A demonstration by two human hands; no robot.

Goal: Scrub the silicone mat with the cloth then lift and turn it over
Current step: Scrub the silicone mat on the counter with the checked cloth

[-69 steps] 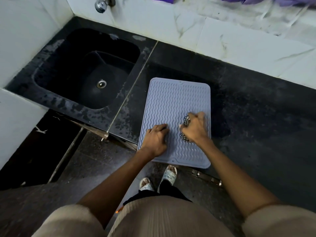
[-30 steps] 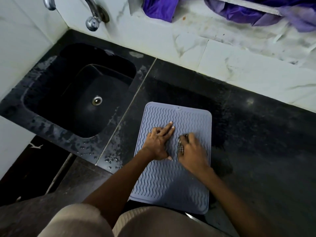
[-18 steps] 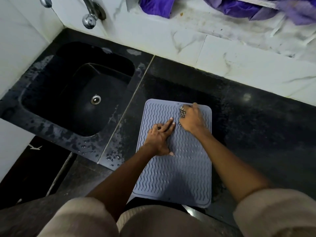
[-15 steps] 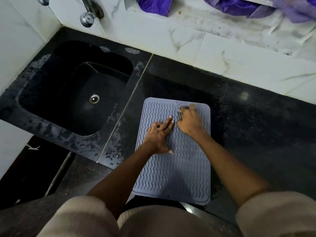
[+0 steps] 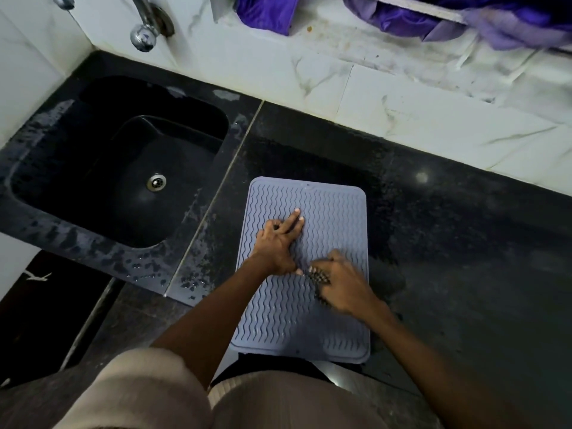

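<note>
A pale blue silicone mat (image 5: 328, 209) with wavy ridges lies flat on the black counter (image 5: 458, 243), its near edge at the counter's front. My left hand (image 5: 278, 243) presses on the mat's left middle with two fingers stretched forward and the others bent. My right hand (image 5: 340, 281) grips a small checked cloth (image 5: 318, 278) bunched under the palm and rubs it on the mat's right middle; this hand is blurred. Most of the cloth is hidden by my fingers.
A black sink (image 5: 123, 168) with a steel drain sits left of the mat, wet around its rim. A chrome tap (image 5: 144, 32) juts from the white marble wall. Purple fabric (image 5: 464, 17) lies on the ledge behind the counter.
My right hand has slid the cloth from the mat's far end back toward me to its middle. My left hand has stayed pressed on the mat.
</note>
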